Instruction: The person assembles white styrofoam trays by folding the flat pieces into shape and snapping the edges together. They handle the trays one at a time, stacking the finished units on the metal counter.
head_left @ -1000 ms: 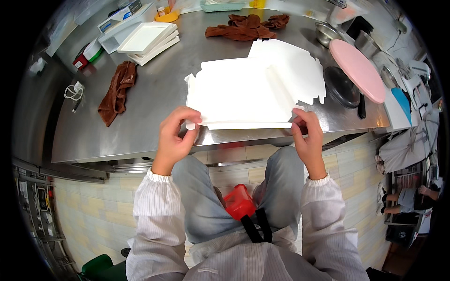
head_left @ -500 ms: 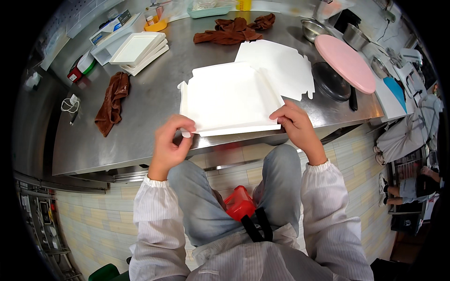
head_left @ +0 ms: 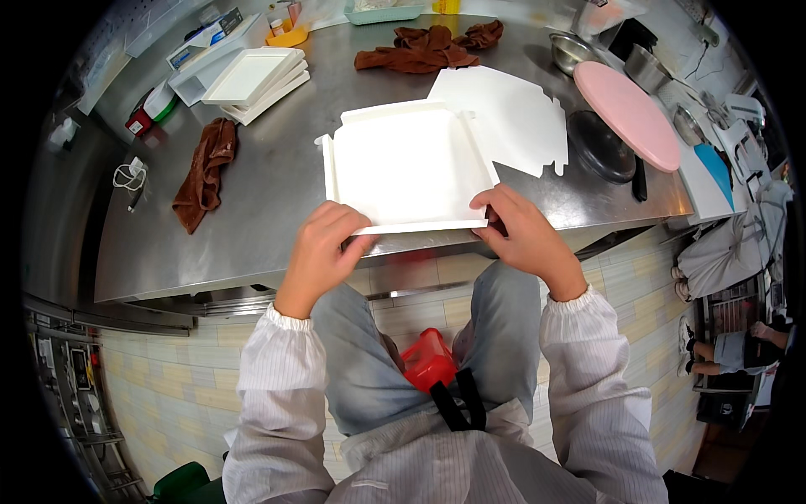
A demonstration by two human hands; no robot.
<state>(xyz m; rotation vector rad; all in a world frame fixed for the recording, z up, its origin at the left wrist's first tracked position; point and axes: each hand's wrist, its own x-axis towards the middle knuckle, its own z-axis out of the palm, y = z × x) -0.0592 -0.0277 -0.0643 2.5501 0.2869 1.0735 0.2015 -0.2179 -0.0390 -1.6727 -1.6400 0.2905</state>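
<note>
A white cardboard tray [head_left: 407,168], partly folded, lies at the near edge of the steel table in front of me. Its near wall and left wall stand up, while flaps stick out at the far corners. My left hand [head_left: 326,248] pinches the near left corner between thumb and fingers. At the near right corner, my right hand [head_left: 525,231] grips the wall, with its thumb below and fingers over the inside. Beyond the tray to the right, a flat white cardboard blank [head_left: 508,118] rests on the table, its left part covered by the tray.
Folded white trays [head_left: 256,80] are stacked at the far left. Brown cloths [head_left: 206,172] lie left and at the back. A black pan [head_left: 598,147], a pink round board [head_left: 630,113] and a metal bowl [head_left: 573,52] stand right. Another person's legs [head_left: 726,252] show at far right.
The near wall of the tray now stands straighter, with its corners closed in. My left fingers have come round the left corner, and my right hand has shifted slightly left.
</note>
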